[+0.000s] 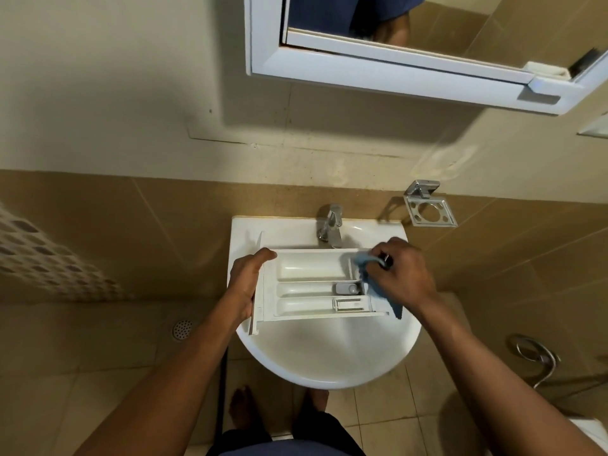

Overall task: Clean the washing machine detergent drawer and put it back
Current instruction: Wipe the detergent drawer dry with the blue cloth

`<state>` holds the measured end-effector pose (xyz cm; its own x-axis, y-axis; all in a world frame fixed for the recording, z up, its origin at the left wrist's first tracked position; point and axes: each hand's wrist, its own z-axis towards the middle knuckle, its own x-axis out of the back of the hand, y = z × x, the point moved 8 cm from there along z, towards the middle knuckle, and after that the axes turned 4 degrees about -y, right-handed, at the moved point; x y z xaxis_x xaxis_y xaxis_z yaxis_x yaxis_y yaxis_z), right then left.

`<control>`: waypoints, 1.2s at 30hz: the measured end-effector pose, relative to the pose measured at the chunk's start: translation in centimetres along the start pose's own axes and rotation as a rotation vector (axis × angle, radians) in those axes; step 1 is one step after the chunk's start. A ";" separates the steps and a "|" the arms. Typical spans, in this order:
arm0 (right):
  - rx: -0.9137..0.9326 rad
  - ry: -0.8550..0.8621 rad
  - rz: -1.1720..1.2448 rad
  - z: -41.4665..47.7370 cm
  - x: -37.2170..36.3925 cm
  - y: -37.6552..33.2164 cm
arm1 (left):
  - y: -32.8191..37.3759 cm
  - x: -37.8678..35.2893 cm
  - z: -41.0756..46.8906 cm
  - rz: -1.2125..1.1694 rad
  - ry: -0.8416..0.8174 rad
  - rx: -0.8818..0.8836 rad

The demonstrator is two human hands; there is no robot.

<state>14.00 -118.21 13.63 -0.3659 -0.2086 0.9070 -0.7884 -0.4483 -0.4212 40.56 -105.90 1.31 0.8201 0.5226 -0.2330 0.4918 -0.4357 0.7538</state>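
Over the white ceramic basin (329,353), the left hand (245,284) is gripping the white plastic three-compartment detergent drawer (312,284) by its front panel while the right hand (403,274) is clutching a blue cloth (371,278) at the drawer's far end.

White sink (329,357): detergent drawer (309,269) across basin, chrome tap (330,225) at back rim.

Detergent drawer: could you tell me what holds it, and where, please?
Left hand grips the detergent drawer by its left end; right hand bunches a blue cloth.
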 end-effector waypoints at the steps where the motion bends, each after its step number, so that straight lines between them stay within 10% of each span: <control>1: 0.010 0.054 0.006 0.8 0.5 -0.8 | 0.1 -0.3 0.0 0.003 -0.010 -0.004; 9: 0.035 -0.017 -0.095 0.4 -1.8 1.8 | 1.1 -0.1 -0.2 0.084 -0.032 -0.034; 16: -0.447 0.174 0.419 -1.1 1.5 6.3 | 0.9 -0.2 -1.1 0.006 -0.115 -0.041; 21: -0.871 -0.207 0.965 -2.6 -4.3 7.3 | 1.8 -2.3 -1.9 0.013 -0.219 -0.159; 36: -0.406 -0.117 1.171 -6.0 -1.6 5.9 | 0.8 -1.8 -4.3 -0.004 -0.175 -0.118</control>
<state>6.95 -115.29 9.70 -0.9217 -0.3868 -0.0285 -0.1208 0.3560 -0.9266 38.19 -104.04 4.97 0.8617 0.3842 -0.3315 0.4657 -0.3393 0.8173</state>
